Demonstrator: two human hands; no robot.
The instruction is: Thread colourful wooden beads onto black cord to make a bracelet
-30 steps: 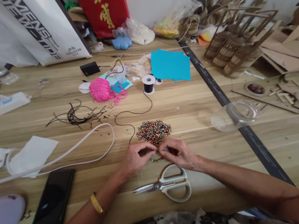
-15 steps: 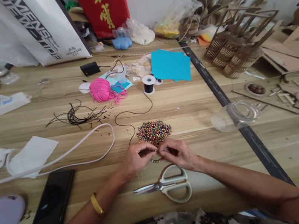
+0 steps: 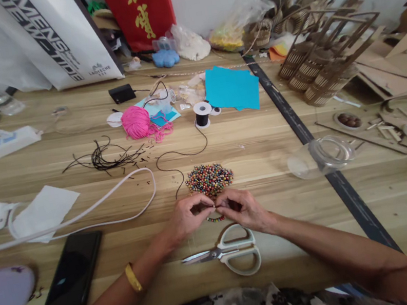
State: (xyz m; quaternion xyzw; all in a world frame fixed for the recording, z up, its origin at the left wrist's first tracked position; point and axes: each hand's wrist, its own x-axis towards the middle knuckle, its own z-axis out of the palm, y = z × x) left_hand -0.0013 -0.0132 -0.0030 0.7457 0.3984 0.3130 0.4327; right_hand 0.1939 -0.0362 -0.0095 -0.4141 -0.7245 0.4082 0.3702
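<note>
Both hands meet just below a pile of small multicoloured beads (image 3: 210,178), their fingertips almost touching. My left hand (image 3: 188,219) pinches with thumb and forefinger at the end of a short string of beads (image 3: 215,218). From the other side my right hand (image 3: 245,211) pinches at the same spot. The strung beads curve under the fingertips, partly hidden by them; a tiny pale bit shows between the fingers, too small to name. Closer to my body lie scissors (image 3: 240,255) with pale handles, their blades pointing left.
A spool of black cord (image 3: 202,116) trails a loose end toward my left hand. Pink yarn (image 3: 136,122), cut black cords (image 3: 101,158) and blue sheets (image 3: 232,88) lie farther back. At left are a phone (image 3: 68,284) and white cable; a clear jar (image 3: 319,156) lies right.
The fingertips have come slightly closer together, and the string of beads beneath them has shifted a little to the right. Everything else on the table stays as it was.
</note>
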